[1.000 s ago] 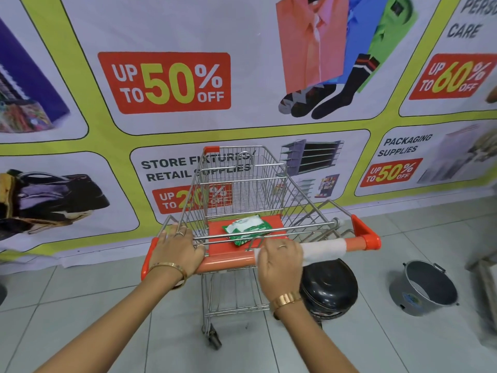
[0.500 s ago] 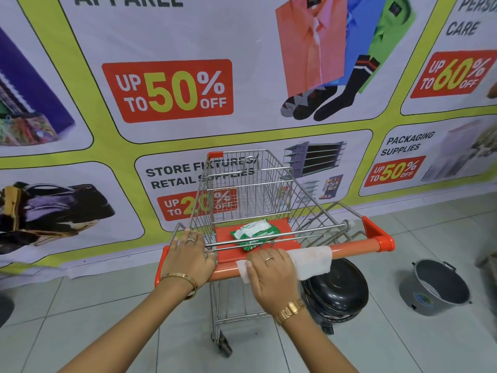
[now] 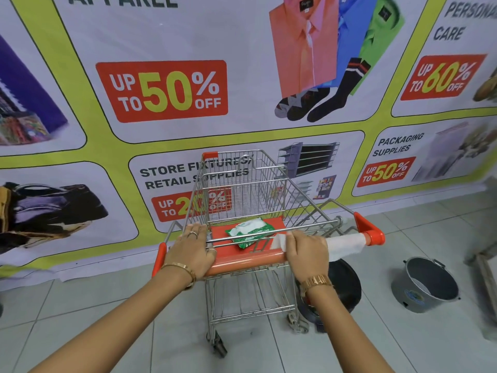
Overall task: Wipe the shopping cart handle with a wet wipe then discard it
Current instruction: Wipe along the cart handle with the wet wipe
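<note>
A small wire shopping cart (image 3: 242,189) stands before me with an orange handle (image 3: 247,263) across its near end. My left hand (image 3: 192,251) grips the handle's left part. My right hand (image 3: 306,251) presses a white wet wipe (image 3: 345,244) around the right part of the handle, and the wipe trails out to the orange end cap (image 3: 369,232). A green and white wet-wipe packet (image 3: 248,231) lies on the orange child-seat flap inside the cart.
A black round bin (image 3: 347,286) sits on the tiled floor just under the handle's right end. A grey metal bucket (image 3: 425,284) stands further right. A large sale banner (image 3: 166,90) covers the wall right behind the cart. Something wooden shows at the right edge.
My right hand has slid the wipe along the handle, first left toward the middle, then back right so the wipe reaches the end cap. The left hand keeps its hold.
</note>
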Demonstrator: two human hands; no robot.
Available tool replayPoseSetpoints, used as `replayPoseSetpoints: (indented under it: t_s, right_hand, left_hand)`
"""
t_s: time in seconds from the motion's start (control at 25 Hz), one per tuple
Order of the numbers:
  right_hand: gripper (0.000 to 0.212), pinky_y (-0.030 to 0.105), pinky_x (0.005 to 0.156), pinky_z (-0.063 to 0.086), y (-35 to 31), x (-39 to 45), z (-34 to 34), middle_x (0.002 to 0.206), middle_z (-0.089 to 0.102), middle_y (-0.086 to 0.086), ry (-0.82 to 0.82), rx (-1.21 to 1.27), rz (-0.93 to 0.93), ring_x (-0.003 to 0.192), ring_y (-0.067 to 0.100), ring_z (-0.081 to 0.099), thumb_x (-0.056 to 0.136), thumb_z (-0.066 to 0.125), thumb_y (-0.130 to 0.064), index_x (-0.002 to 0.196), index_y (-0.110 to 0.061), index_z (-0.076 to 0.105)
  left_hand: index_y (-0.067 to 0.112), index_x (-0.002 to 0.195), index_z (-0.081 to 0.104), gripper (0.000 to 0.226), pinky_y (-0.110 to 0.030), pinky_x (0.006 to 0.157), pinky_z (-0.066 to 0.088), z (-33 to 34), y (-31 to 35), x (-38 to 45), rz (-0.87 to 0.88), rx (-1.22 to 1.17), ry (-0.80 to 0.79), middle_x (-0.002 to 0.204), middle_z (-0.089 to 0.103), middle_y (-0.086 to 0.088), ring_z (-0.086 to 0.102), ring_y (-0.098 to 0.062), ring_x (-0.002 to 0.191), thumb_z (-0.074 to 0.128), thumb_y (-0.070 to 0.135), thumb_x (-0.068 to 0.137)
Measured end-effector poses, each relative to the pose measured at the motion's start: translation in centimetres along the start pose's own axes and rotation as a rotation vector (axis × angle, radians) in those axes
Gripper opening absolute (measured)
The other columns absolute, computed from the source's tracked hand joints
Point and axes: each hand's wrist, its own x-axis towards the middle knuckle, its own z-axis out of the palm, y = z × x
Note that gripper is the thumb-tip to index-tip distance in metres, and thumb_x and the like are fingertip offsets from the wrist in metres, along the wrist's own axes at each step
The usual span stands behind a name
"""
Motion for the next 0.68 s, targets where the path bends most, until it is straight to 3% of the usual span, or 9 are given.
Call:
replayPoseSetpoints:
  t_s: [0.12,0.2,0.28,0.36,0.44,0.52,0.56,0.6,0.68]
  right_hand:
    - [0.039,0.024,0.061,0.034,-2.1,-0.8,-0.8,0.060,0.050,-0.003,-0.201,0.414,0.067,0.063,0.019,0.046,0.092,0.031,-0.032,0.071,-0.012,0.058]
    - [0.028,0.021,0.060,0.039,-2.4,-0.2,-2.2,0.069,0.053,-0.002,-0.286,0.917,0.275,0.069,0.016,0.049,0.096,0.042,-0.016,0.074,-0.009,0.058]
    - [0.019,0.026,0.064,0.052,-1.7,0.7,-4.7,0.082,0.062,0.006,-0.352,1.421,0.511,0.075,0.019,0.059,0.094,0.044,-0.013,0.094,-0.002,0.059]
    - [0.030,0.029,0.060,0.058,0.4,1.2,-7.9,0.079,0.070,0.012,-0.341,1.747,0.591,0.068,0.021,0.068,0.095,0.039,-0.019,0.100,0.001,0.060]
    - [0.044,0.030,0.054,0.058,2.6,1.0,-11.3,0.068,0.073,0.012,-0.301,1.928,0.617,0.059,0.020,0.070,0.095,0.038,-0.023,0.077,-0.002,0.072]
    - [0.032,0.034,0.051,0.058,4.3,0.2,-14.7,0.062,0.073,0.010,-0.267,1.999,0.591,0.056,0.021,0.071,0.078,0.055,-0.021,0.060,-0.003,0.074]
    - [0.022,0.036,0.051,0.057,5.0,-0.3,-15.8,0.063,0.073,0.010,-0.247,2.012,0.590,0.057,0.021,0.071,0.065,0.062,-0.022,0.059,-0.003,0.073]
    - [0.023,0.038,0.052,0.057,6.2,-1.0,-16.9,0.065,0.073,0.011,-0.212,2.025,0.586,0.059,0.022,0.071,0.055,0.065,-0.023,0.062,-0.003,0.074]
    - [0.024,0.043,0.056,0.057,9.3,-2.1,-18.1,0.073,0.074,0.015,-0.146,2.042,0.628,0.065,0.027,0.072,0.069,0.061,-0.021,0.079,-0.002,0.072]
  left_hand:
    - [0.010,0.150,0.012,0.064,-0.034,0.120,0.018,-0.9,0.9,-0.4,0.034,0.000,0.007,0.160,0.013,-0.010,0.014,-0.022,0.148,0.038,0.024,0.093]
    - [0.012,0.148,0.020,0.063,-0.035,0.115,0.030,-1.6,2.6,-0.9,0.080,-0.061,0.071,0.156,0.027,-0.010,0.030,-0.023,0.142,0.044,0.018,0.091]
    - [0.012,0.145,0.030,0.060,-0.034,0.110,0.034,-2.3,5.2,-1.3,0.147,-0.418,0.013,0.149,0.040,-0.008,0.040,-0.023,0.136,0.053,0.010,0.089]
    - [0.007,0.141,0.036,0.064,-0.029,0.107,0.035,-2.8,8.1,-1.8,0.244,-0.882,-0.244,0.143,0.046,-0.007,0.043,-0.019,0.132,0.061,-0.001,0.083]
    - [0.005,0.133,0.045,0.066,-0.021,0.095,0.046,-2.7,11.3,-2.0,0.312,-0.982,-0.394,0.119,0.063,0.001,0.059,-0.008,0.110,0.070,0.002,0.073]
    - [0.003,0.111,0.060,0.040,-0.010,0.068,0.052,-1.8,14.7,-2.3,0.354,-0.964,-0.406,0.074,0.072,0.013,0.065,0.003,0.069,0.072,-0.002,0.073]
    - [0.003,0.093,0.065,0.019,-0.007,0.056,0.049,-1.5,16.1,-2.6,0.345,-0.948,-0.398,0.054,0.068,0.013,0.061,0.005,0.053,0.068,-0.006,0.077]
    - [0.006,0.077,0.066,0.014,-0.007,0.047,0.046,-1.1,17.8,-2.8,0.344,-0.940,-0.389,0.042,0.063,0.012,0.056,0.003,0.042,0.064,-0.008,0.080]
    - [0.011,0.059,0.064,0.032,-0.009,0.038,0.044,-0.6,20.5,-3.4,0.326,-0.991,-0.410,0.037,0.058,0.007,0.051,0.000,0.033,0.057,-0.008,0.085]
